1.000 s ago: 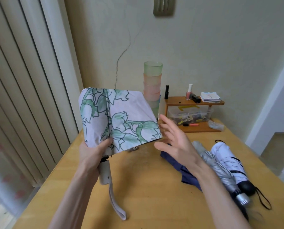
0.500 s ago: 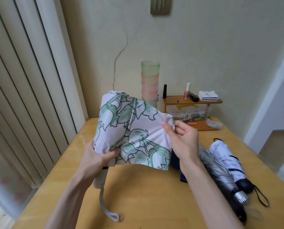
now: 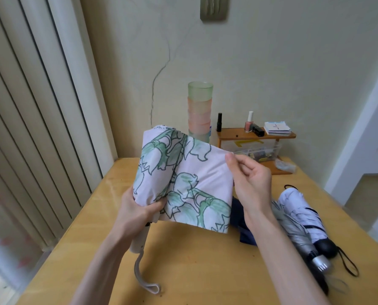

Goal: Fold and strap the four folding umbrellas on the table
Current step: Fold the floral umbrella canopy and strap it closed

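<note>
Holding: floral umbrella (image 3: 183,186) raised off the bench (image 3: 194,271), above its middle, canopy loose and unstrapped.
Left hand (image 3: 135,214): fingers (image 3: 155,206) curled round the gathered cloth just above the pale handle (image 3: 139,241); wrist loop (image 3: 146,280) dangling toward the near edge.
Right hand (image 3: 251,179): fingers (image 3: 232,164) pinching the free upper corner of one cloth panel, drawn out flat to the right.
Waiting: navy umbrella (image 3: 240,219), silver umbrella (image 3: 298,234) and white umbrella (image 3: 300,208), lying close together by the right edge; navy one partly hidden behind the right forearm.
Step, by judgement: smoothing panels into pleats ahead of rolling and strapping.
Risk, pleats: uneven folds from tugging one panel alone; likely bunching, then a roll too fat for the strap.
Risk, grip: any slackening of the left-hand hold during the wrap; likely springing apart of cloth already gathered.
Risk, ribs: cloth catching on a rib tip under a hard pull; possible tearing or bending.
Risk, strap: closing strap not visible, perhaps buried in the folds; possible wrapping over it, then a redo.
Risk, surroundings: stack of cups (image 3: 200,111) at the far edge, just behind the canopy; liable to toppling from a wide swing of the cloth.
</note>
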{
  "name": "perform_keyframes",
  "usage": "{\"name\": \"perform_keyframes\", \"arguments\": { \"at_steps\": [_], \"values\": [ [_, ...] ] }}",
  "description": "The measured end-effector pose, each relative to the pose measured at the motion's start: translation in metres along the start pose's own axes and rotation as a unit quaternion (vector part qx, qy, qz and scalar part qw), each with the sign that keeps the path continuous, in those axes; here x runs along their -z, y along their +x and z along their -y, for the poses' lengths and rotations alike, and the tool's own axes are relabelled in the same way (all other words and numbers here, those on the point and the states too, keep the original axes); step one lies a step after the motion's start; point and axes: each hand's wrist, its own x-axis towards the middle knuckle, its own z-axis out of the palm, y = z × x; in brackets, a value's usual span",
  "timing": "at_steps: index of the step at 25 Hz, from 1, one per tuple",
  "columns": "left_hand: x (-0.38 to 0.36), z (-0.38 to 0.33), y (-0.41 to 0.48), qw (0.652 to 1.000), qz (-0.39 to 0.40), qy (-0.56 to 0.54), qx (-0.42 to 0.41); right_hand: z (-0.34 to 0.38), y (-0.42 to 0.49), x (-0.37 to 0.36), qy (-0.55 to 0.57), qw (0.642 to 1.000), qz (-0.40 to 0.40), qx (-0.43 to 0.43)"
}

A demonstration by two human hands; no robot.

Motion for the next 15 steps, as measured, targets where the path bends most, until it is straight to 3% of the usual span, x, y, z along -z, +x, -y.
{"name": "perform_keyframes", "arguments": {
  "at_steps": [4,8,10,15],
  "values": [
    [-0.005,0.004,0.002,1.000,-0.010,-0.026,-0.013,0.007,0.004,0.000,-0.039,0.999,-0.021,0.031],
    [-0.006,0.000,-0.001,0.999,-0.004,-0.046,0.003,0.004,0.009,-0.003,-0.105,0.993,0.008,-0.058],
    [-0.006,-0.002,-0.003,0.999,-0.001,-0.042,0.005,0.001,0.008,-0.005,-0.084,0.990,0.033,-0.105],
    [-0.005,-0.002,-0.001,0.999,0.017,-0.052,0.002,-0.010,0.009,-0.001,-0.052,0.991,0.010,-0.121]
  ]
}}
